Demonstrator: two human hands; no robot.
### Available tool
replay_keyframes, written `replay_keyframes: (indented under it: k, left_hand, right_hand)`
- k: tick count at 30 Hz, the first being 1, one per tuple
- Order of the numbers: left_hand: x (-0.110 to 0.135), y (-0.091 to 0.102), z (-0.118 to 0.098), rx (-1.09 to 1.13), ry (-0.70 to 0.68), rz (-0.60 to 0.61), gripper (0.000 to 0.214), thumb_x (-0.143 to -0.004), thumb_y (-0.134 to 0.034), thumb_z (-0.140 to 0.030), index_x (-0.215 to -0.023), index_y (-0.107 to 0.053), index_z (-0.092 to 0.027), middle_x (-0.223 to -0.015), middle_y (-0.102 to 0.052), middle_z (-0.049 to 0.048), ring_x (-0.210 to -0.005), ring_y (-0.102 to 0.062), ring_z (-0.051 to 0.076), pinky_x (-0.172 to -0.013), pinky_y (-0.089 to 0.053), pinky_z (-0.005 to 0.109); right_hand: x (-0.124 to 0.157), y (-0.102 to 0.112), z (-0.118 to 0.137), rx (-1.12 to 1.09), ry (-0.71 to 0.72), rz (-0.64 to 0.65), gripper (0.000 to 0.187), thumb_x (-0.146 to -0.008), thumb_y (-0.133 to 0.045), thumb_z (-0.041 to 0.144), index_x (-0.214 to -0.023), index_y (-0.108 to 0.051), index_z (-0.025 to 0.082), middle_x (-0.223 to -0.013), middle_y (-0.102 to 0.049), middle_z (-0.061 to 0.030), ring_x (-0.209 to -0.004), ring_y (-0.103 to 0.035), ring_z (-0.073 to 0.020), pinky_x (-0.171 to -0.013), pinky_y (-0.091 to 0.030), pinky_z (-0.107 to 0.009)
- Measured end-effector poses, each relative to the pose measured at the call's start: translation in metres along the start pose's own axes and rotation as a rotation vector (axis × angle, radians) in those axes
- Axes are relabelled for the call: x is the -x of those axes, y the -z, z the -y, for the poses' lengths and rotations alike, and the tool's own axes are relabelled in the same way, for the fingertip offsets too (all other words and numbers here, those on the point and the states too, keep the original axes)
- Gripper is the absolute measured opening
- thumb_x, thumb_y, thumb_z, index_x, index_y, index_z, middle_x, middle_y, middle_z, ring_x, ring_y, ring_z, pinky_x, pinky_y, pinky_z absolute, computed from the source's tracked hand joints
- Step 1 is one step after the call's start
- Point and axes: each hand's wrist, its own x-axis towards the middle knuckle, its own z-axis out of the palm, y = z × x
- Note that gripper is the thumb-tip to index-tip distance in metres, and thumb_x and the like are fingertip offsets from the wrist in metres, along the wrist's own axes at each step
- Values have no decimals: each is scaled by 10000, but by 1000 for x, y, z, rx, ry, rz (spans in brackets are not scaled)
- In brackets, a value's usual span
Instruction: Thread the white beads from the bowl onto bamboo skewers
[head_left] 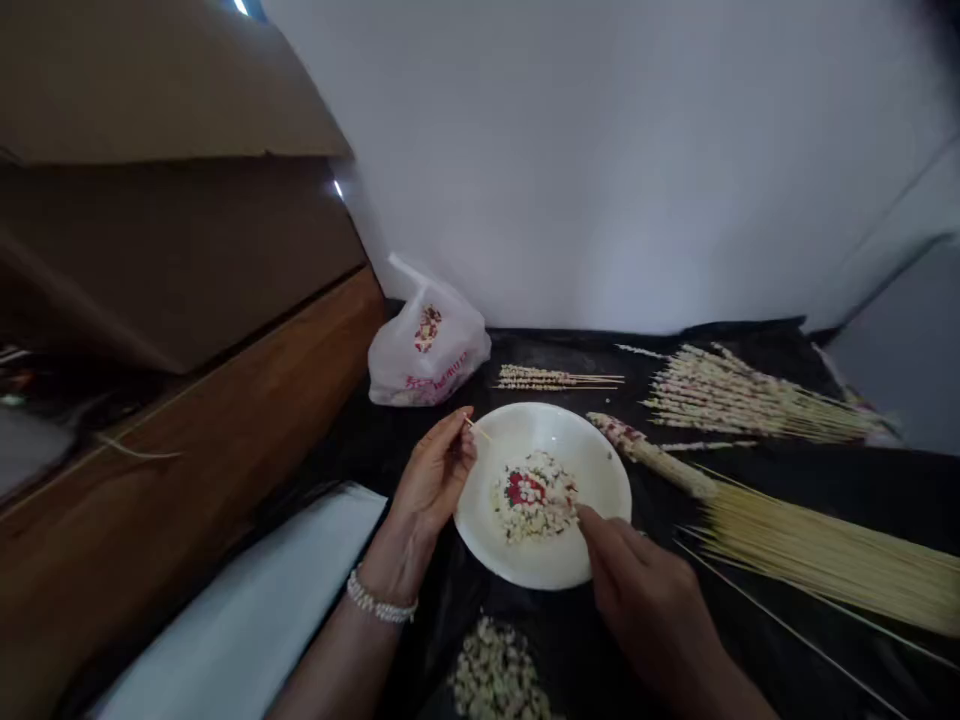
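My left hand [435, 470] is at the left rim of a white bowl [474, 540], its fingers closed on a thin wooden stick [480, 431] whose tip points over the bowl. A heap of small pale kernels [540, 520] lies in the bowl, some dark-flecked, around a red printed patch [523, 488] on the bottom. My right hand [645, 580] reaches over the right rim, thumb and fingers drawn together beside the kernels. Whatever those fingertips hold is too small or hidden to make out.
Behind the bowl stand a white plastic bag [431, 350] and several kernel-covered sticks [540, 377]. More threaded sticks [720, 390], a corn cob [660, 458] and a bundle of bare sticks [832, 540] lie right. Loose kernels [499, 675] are in front; a cardboard box [172, 250] stands left.
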Motion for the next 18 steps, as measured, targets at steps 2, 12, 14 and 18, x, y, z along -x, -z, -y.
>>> replay_keyframes:
  k: [2,12,14,18]
  left_hand:
    - [1,0,1,-13,-11,14,101,-814,-638,-79,-852,-730,-62,-649,-605,23,-544,-534,42,-512,-465,119]
    - [11,-1,25,-354,15,165,265,-636,-832,-225,-847,-766,-79,-606,-579,-9,-549,-482,28,-523,-416,113]
    - [15,-3,29,-433,43,213,274,-643,-830,-261,-855,-773,-97,-597,-579,-13,-546,-471,30,-538,-412,125]
    - [23,-5,36,-604,67,326,211,-683,-801,-299,-806,-781,-128,-677,-656,19,-581,-487,46,-583,-411,154]
  right_hand:
    - [-1,1,-1,-5,-10,10,312,-895,-404,46,-1030,-685,35,-725,-710,-110,-468,-620,-159,-484,-513,-264]
    - [2,-2,-3,-47,-56,24,281,-945,-420,92,-1079,-662,39,-719,-694,-93,-573,-666,-171,-584,-548,-266]
    - [1,-2,-4,-52,-60,15,276,-942,-429,81,-1086,-660,35,-725,-696,-97,-607,-679,-177,-600,-550,-264]
    - [-1,-1,-4,-74,-55,-20,257,-922,-460,49,-1078,-662,16,-709,-692,-99,-628,-684,-178,-614,-549,-260]
